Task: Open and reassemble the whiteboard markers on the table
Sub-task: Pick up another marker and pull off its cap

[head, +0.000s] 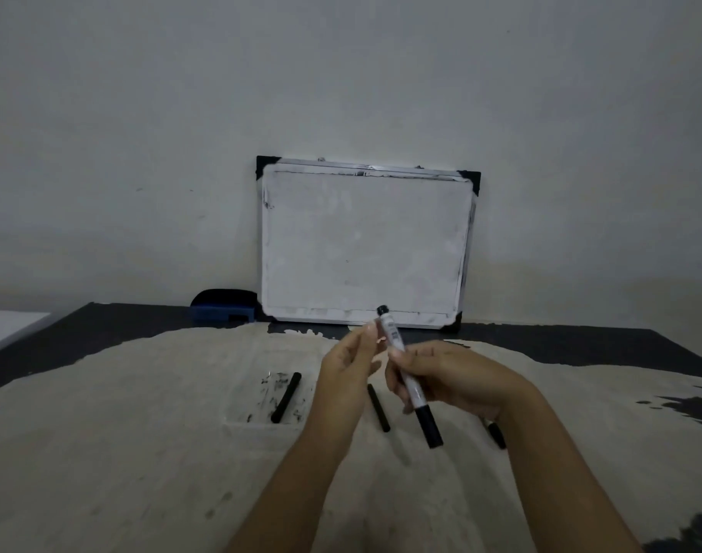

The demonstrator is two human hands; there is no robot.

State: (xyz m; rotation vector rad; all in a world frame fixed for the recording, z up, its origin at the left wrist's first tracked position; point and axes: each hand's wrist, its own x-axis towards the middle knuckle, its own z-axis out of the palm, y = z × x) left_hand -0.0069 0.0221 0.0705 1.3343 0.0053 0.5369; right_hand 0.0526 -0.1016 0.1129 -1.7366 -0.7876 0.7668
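Note:
A white whiteboard marker (397,345) with a black cap at its lower end is held tilted above the table, and my right hand (449,379) grips its middle. My left hand (351,367) pinches the marker's upper barrel just below its black end plug. A black stick-like marker part (378,408) lies on the cloth between my hands. Another black part (286,397) lies in a clear shallow tray (237,417) to the left. A third black piece (496,435) shows partly behind my right wrist.
A small whiteboard (365,241) leans against the wall at the table's back. A blue and black eraser (223,307) sits to its left. A pale stained cloth (141,453) covers most of the dark table (81,333).

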